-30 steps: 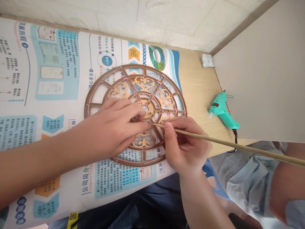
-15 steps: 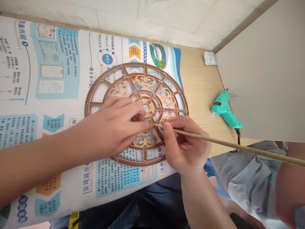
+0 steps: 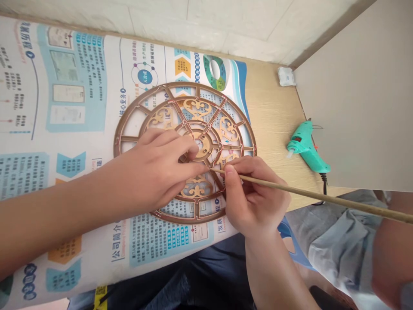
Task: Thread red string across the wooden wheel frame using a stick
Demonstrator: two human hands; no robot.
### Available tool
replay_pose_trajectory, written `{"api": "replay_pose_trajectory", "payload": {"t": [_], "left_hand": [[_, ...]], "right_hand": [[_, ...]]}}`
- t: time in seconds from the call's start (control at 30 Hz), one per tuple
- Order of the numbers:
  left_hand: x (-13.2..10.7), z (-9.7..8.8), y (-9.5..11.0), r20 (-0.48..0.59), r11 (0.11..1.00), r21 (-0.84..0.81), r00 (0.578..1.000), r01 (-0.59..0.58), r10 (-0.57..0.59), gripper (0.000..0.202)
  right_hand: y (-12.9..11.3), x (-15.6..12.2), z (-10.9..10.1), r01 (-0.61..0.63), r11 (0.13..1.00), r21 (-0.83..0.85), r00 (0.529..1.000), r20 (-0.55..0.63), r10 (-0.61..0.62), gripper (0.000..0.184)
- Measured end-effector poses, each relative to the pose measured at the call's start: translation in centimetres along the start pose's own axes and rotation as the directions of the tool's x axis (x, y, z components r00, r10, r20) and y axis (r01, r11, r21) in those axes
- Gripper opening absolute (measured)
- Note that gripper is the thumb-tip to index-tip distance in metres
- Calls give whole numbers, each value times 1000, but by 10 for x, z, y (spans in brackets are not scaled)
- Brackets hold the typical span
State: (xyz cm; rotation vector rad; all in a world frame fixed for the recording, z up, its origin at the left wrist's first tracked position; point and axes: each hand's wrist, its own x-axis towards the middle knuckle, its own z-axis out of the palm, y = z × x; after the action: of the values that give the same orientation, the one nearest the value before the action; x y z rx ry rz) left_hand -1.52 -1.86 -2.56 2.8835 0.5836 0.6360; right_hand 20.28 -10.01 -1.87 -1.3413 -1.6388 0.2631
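A round brown and gold openwork frame (image 3: 232,114) lies flat on a printed poster (image 3: 74,99). My left hand (image 3: 155,170) rests on the frame's lower left part, fingers bent and pressed together near its hub. My right hand (image 3: 251,198) sits at the frame's lower right edge and pinches a long thin bamboo stick (image 3: 309,196). The stick's tip meets my left fingertips near the hub, and its far end runs off the right edge of the view.
A teal glue gun (image 3: 306,150) with a black cord lies on the wooden desk (image 3: 274,116) at the right. A small white object (image 3: 286,76) sits in the back corner. A grey panel (image 3: 361,99) stands at the right. Another person's sleeve and arm (image 3: 355,245) are at the lower right.
Both hands stay in place on the frame; the view has shifted slightly, and the stick's tip stays at my left fingertips.
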Motion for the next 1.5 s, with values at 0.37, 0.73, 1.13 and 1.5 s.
{"api": "replay_pose_trajectory", "payload": {"t": [0.37,0.73,1.13,1.5], "left_hand": [[0,0,2,6,1000,19,1000,0,0,25],[0,-4,10,86,997,8,993,77,-77,31],[2,-5,11,114,997,35,990,75,-78,35],[2,-3,9,87,997,66,995,41,-46,42]], "right_hand": [[1,0,1,-69,996,52,991,-109,74,19],[2,2,3,-109,990,84,991,-63,115,20],[3,3,2,-197,973,123,972,-108,211,22],[1,3,2,-160,982,98,983,-70,167,22]]}}
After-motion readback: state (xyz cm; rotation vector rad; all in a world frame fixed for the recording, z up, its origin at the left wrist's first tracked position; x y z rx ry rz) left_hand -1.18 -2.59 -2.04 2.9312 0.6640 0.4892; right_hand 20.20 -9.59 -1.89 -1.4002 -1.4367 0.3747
